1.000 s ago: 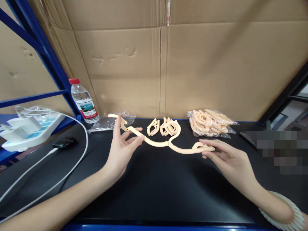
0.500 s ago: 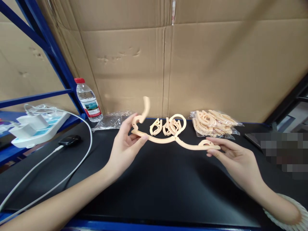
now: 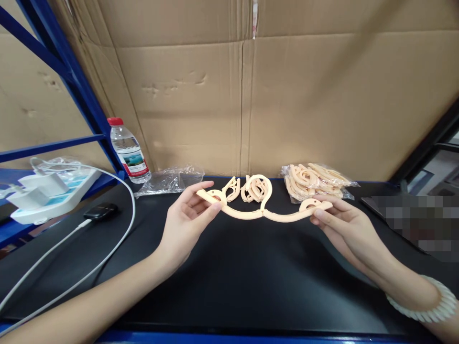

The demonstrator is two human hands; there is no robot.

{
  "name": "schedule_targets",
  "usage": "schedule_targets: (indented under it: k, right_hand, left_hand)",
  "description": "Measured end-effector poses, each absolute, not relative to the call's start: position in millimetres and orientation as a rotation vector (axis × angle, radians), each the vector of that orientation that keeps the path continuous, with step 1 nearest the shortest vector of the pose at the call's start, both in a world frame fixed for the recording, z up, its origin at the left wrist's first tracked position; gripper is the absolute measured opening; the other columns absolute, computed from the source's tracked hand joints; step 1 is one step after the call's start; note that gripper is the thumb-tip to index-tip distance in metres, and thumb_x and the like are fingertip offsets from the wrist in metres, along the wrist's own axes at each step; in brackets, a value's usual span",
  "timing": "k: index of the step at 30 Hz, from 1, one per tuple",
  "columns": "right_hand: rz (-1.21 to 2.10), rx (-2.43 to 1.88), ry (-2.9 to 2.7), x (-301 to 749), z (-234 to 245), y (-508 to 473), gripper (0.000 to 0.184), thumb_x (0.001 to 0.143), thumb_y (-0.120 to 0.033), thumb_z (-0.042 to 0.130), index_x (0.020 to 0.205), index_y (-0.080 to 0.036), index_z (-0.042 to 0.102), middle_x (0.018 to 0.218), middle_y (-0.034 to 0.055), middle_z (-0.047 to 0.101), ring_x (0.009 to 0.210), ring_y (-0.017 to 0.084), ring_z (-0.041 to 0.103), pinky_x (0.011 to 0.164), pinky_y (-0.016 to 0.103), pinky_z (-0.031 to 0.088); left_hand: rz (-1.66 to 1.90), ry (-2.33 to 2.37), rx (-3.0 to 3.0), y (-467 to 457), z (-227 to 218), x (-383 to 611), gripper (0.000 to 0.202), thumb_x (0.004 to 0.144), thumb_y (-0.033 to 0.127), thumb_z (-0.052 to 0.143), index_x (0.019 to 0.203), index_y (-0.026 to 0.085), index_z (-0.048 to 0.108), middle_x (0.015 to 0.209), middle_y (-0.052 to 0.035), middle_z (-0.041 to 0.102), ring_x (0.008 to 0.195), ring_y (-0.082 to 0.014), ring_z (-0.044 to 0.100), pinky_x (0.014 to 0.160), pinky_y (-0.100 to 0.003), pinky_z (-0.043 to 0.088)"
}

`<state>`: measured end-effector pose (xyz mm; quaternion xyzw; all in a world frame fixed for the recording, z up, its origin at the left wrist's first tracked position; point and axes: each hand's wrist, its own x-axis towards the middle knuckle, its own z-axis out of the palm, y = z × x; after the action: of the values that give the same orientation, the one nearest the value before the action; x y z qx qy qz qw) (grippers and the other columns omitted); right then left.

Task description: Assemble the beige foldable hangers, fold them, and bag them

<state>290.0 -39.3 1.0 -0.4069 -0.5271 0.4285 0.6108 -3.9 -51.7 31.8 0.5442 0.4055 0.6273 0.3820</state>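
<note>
A peach-coloured folding clothes hanger (image 3: 244, 214) is held up over the black table, its two arms spread and its round hook standing up at the middle joint. My left hand (image 3: 188, 217) pinches the left arm end between thumb and fingers, beside a small semicircular piece with a hole. At the other end, my right hand (image 3: 340, 224) grips the right arm tip near a matching semicircular piece. Behind the hook lie more folded hangers (image 3: 233, 188), partly hidden by it. Farther right rests a pile of bagged hangers (image 3: 311, 181) in clear plastic.
A water bottle (image 3: 128, 150) with a red cap stands at the back left, by a crumpled clear bag (image 3: 172, 179). On the left are a white power strip (image 3: 53, 200), a black device (image 3: 100, 210) and a looping white cable (image 3: 135, 205). Cardboard (image 3: 197, 95) walls the back.
The left arm's loose curved piece, which stuck up above my left hand, is now folded down against the arm. The right end of the hanger has risen slightly.
</note>
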Motion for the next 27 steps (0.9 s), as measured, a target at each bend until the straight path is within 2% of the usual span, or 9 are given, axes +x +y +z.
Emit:
schedule_targets:
  k: [2,6,11,14,17,19,22,27]
  right_hand:
    - [1.061,-0.891,-1.206,286.4,10.0,-37.7,0.028,0.074,-0.033,0.078,0.101,-0.025,0.071,0.079,0.0006,0.062,0.066,0.012,0.053,0.061,0.025,0.050]
    - [1.168,-0.835,-1.268,267.1,29.0,-38.3,0.016,0.077,-0.034,0.074,0.087,-0.021,0.070,0.081,0.0006,0.059,0.061,0.009,0.047,0.054,0.023,0.045]
    - [1.218,-0.844,-1.429,238.1,27.5,-39.9,0.024,0.083,-0.043,0.067,0.083,-0.018,0.065,0.060,-0.0044,0.049,0.048,0.007,0.039,0.042,0.020,0.034]
    - [1.230,-0.897,-1.546,232.8,16.5,-41.1,0.030,0.089,-0.046,0.058,0.078,-0.018,0.060,0.054,-0.0068,0.043,0.045,0.006,0.038,0.042,0.019,0.033]
    - [1.279,-0.911,-1.624,234.0,10.0,-44.9,0.027,0.087,-0.044,0.062,0.088,-0.017,0.062,0.066,-0.0031,0.054,0.048,0.006,0.043,0.043,0.020,0.038]
    - [1.308,-0.924,-1.649,234.8,8.6,-48.2,0.028,0.083,-0.044,0.066,0.088,-0.016,0.064,0.073,-0.0005,0.059,0.049,0.007,0.046,0.042,0.020,0.040]
    - [1.283,-0.995,-1.620,234.2,7.3,-52.2,0.030,0.082,-0.045,0.066,0.080,-0.015,0.066,0.071,0.0006,0.062,0.044,0.006,0.046,0.040,0.020,0.040]
    - [1.227,-1.045,-1.583,231.6,4.6,-53.6,0.031,0.082,-0.046,0.065,0.081,-0.016,0.067,0.068,0.0008,0.061,0.043,0.007,0.046,0.035,0.018,0.036]
  left_hand:
    - [1.557,1.018,1.350,-51.6,33.7,-1.4,0.054,0.070,0.023,0.079,0.120,0.018,0.058,0.093,-0.0046,0.071,0.092,-0.0191,0.066,0.086,-0.031,0.054]
    - [1.429,0.997,1.328,-49.4,38.4,8.1,0.051,0.071,0.025,0.078,0.118,0.017,0.059,0.096,-0.0064,0.071,0.088,-0.0201,0.067,0.074,-0.030,0.057]
    - [1.305,0.938,1.498,-44.8,37.8,24.8,0.040,0.074,0.027,0.075,0.110,0.016,0.063,0.098,-0.0080,0.070,0.090,-0.0208,0.066,0.075,-0.031,0.057]
    - [1.290,0.956,1.577,-44.2,30.0,31.1,0.035,0.076,0.027,0.072,0.108,0.016,0.063,0.097,-0.0080,0.070,0.090,-0.0205,0.064,0.075,-0.031,0.056]
    - [1.276,0.984,1.562,-45.6,20.5,32.1,0.032,0.079,0.026,0.070,0.108,0.017,0.063,0.096,-0.0071,0.069,0.090,-0.0200,0.065,0.080,-0.033,0.055]
    - [1.285,0.979,1.542,-46.8,16.0,31.2,0.032,0.080,0.025,0.070,0.110,0.018,0.063,0.097,-0.0064,0.069,0.092,-0.0198,0.065,0.086,-0.035,0.053]
    - [1.300,0.963,1.537,-48.9,13.5,29.4,0.029,0.079,0.025,0.071,0.107,0.019,0.065,0.100,-0.0064,0.069,0.093,-0.0206,0.065,0.088,-0.035,0.053]
    - [1.265,0.986,1.593,-53.2,15.7,27.8,0.024,0.079,0.025,0.072,0.102,0.019,0.068,0.100,-0.0066,0.069,0.093,-0.0213,0.064,0.083,-0.034,0.055]
